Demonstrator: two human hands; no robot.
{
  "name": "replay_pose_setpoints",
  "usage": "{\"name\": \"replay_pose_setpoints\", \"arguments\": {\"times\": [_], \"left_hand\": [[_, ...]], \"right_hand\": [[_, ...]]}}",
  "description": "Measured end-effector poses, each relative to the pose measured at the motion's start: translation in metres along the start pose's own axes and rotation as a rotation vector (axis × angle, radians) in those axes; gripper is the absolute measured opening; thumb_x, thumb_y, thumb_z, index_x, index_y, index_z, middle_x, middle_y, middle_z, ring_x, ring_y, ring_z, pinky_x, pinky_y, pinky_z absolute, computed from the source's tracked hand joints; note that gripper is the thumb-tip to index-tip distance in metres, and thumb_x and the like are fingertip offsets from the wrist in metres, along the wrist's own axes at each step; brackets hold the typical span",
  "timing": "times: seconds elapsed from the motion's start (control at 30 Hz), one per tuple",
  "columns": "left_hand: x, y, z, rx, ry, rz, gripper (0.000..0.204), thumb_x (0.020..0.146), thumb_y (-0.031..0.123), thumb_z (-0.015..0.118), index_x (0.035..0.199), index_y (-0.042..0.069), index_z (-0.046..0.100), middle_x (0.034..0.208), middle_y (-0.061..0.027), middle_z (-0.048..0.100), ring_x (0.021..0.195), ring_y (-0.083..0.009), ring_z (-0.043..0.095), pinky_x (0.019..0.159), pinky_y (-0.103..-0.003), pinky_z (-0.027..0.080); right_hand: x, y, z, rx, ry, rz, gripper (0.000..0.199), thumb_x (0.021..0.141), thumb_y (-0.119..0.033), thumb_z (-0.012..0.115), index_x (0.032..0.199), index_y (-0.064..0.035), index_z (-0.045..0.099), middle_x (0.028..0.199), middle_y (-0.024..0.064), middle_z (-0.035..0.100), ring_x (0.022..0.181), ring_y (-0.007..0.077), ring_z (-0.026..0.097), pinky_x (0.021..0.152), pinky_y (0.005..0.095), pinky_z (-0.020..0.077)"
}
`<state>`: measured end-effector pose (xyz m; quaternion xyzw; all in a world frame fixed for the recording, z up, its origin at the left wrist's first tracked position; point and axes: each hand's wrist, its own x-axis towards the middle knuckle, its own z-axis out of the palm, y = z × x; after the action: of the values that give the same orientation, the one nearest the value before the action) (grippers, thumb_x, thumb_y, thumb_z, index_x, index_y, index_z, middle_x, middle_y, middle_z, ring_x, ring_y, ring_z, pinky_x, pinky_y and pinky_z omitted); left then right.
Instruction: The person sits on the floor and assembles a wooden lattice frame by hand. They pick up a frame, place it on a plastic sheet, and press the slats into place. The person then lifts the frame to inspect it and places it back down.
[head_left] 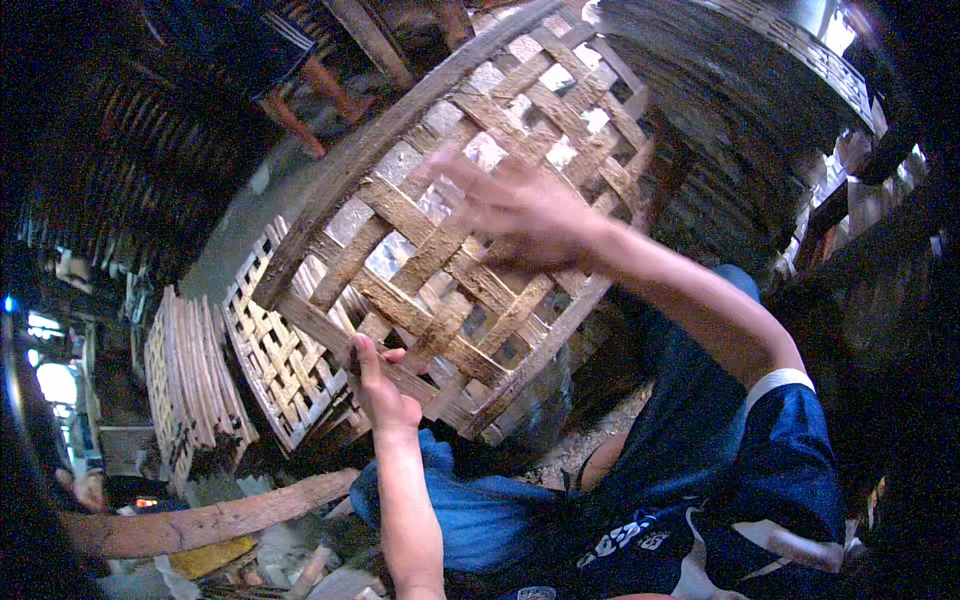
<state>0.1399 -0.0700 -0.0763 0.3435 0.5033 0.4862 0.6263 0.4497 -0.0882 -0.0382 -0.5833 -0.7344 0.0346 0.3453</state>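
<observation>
A rectangular woven bamboo rack [405,285] with a wooden rim is propped at a slant in front of me. Brown, crumbly residue covers its wide crossed strips. My left hand [385,385] is closed on the rim at the lower left corner, thumb along the wood. Over the middle of the weave, my right hand [525,215] is smeared by motion, its fingers stretched out. Whether it touches the strips I cannot tell, and nothing shows in it.
More woven racks [285,350] lean at the left, beside a tight stack of them [195,385]. A curved wooden beam [215,515] crosses the lower left above scraps. Another person's bare legs [310,105] show at upper left. Corrugated sheeting [745,90] rises at upper right.
</observation>
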Motion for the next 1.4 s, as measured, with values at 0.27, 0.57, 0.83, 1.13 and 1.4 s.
{"name": "replay_pose_setpoints", "arguments": {"times": [0.27, 0.57, 0.83, 1.13, 1.4], "left_hand": [[-0.010, 0.005, -0.006, 0.049, 0.009, 0.077, 0.045, 0.084, 0.044, 0.074, 0.110, 0.012, 0.056, 0.083, -0.0005, 0.056, 0.067, -0.0147, 0.056, 0.061, -0.031, 0.052], [0.008, 0.020, -0.041, 0.152, 0.035, 0.337, 0.042, 0.088, 0.048, 0.068, 0.103, 0.010, 0.059, 0.093, 0.0000, 0.057, 0.077, -0.0129, 0.054, 0.069, -0.028, 0.047], [0.014, 0.008, -0.027, 0.044, 0.017, 0.252, 0.037, 0.089, 0.046, 0.067, 0.089, 0.011, 0.056, 0.076, 0.0001, 0.055, 0.072, -0.0137, 0.054, 0.069, -0.029, 0.047], [0.027, -0.002, -0.031, 0.087, -0.061, 0.297, 0.034, 0.090, 0.043, 0.067, 0.084, 0.010, 0.058, 0.077, 0.0007, 0.055, 0.068, -0.0134, 0.053, 0.065, -0.030, 0.049], [0.027, 0.001, -0.022, 0.041, -0.092, 0.257, 0.037, 0.088, 0.045, 0.069, 0.091, 0.009, 0.059, 0.078, 0.0001, 0.056, 0.067, -0.0140, 0.054, 0.067, -0.030, 0.047]], "right_hand": [[-0.025, 0.146, -0.030, -0.079, 0.134, 0.644, 0.056, 0.092, -0.038, 0.059, 0.142, -0.0216, 0.040, 0.142, 0.0100, 0.046, 0.131, 0.0284, 0.043, 0.107, 0.0396, 0.0358], [-0.026, 0.132, -0.061, 0.071, 0.615, 0.411, 0.038, 0.091, -0.025, 0.065, 0.126, -0.0099, 0.061, 0.128, 0.0091, 0.058, 0.121, 0.0219, 0.053, 0.095, 0.0294, 0.0465], [0.015, 0.073, -0.041, -0.178, 0.603, -0.063, 0.031, 0.075, -0.011, 0.078, 0.104, -0.0110, 0.070, 0.101, 0.0097, 0.064, 0.097, 0.0260, 0.060, 0.084, 0.0348, 0.0482], [0.016, 0.088, -0.044, -0.285, 0.544, -0.187, 0.026, 0.075, -0.012, 0.075, 0.100, -0.0087, 0.068, 0.098, 0.0090, 0.061, 0.095, 0.0299, 0.058, 0.081, 0.0391, 0.0474], [0.010, 0.099, -0.043, -0.245, 0.572, -0.129, 0.037, 0.072, -0.010, 0.071, 0.109, -0.0084, 0.066, 0.122, 0.0179, 0.058, 0.110, 0.0389, 0.054, 0.092, 0.0452, 0.0472]]}}
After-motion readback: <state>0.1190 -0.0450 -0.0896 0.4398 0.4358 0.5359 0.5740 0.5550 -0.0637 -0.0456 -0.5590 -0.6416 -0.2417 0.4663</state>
